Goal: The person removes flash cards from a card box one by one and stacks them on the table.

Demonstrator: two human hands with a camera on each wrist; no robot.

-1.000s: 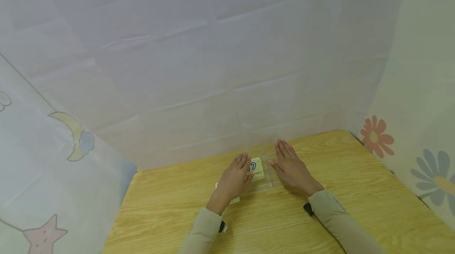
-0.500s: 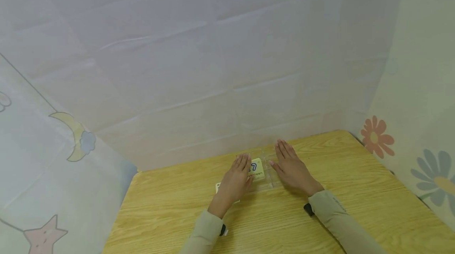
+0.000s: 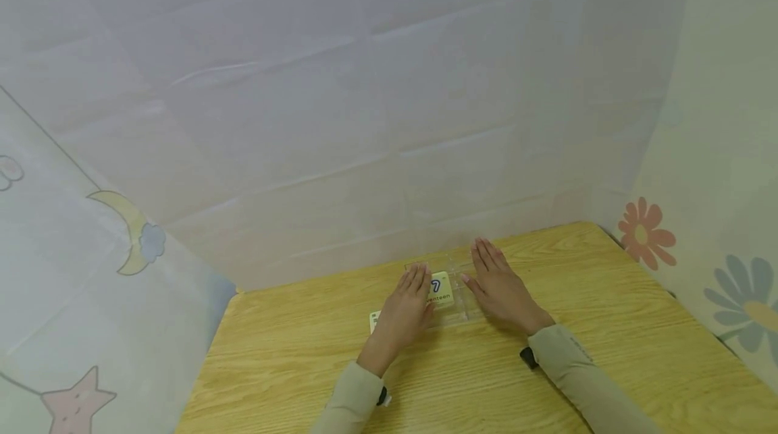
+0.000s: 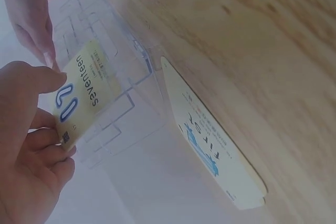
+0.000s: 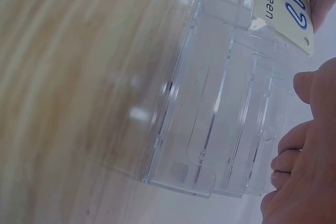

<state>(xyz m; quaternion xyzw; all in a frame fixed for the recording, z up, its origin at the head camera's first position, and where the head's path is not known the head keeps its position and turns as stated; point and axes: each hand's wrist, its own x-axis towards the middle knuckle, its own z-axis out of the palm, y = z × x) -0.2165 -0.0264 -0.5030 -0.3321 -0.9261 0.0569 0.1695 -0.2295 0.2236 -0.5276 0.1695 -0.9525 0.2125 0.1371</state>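
A pale yellow card (image 3: 442, 292) printed "seventeen" leans in a clear plastic stepped holder (image 5: 210, 103) on the wooden table. My left hand (image 3: 402, 312) holds this card at its left side. In the left wrist view, the thumb lies on the card's face and the other fingers are curled at its edge. My right hand (image 3: 500, 291) rests at the right end of the holder, its fingers straight and together in the head view, with nothing pinched. Cards (image 4: 199, 129), the top one reading "first", lie on the table beside the holder, mostly hidden under my left wrist in the head view.
The wooden table (image 3: 292, 353) extends to both sides and toward me. A pale cloth backdrop (image 3: 365, 117) rises just behind the holder. Printed side cloths hang at left and right, with a moon (image 3: 127, 225) and flowers (image 3: 647, 233).
The left hand has shifted slightly to the right and its thumb has slid off the card's lower front, so more of the word shows. The right hand stays in place.
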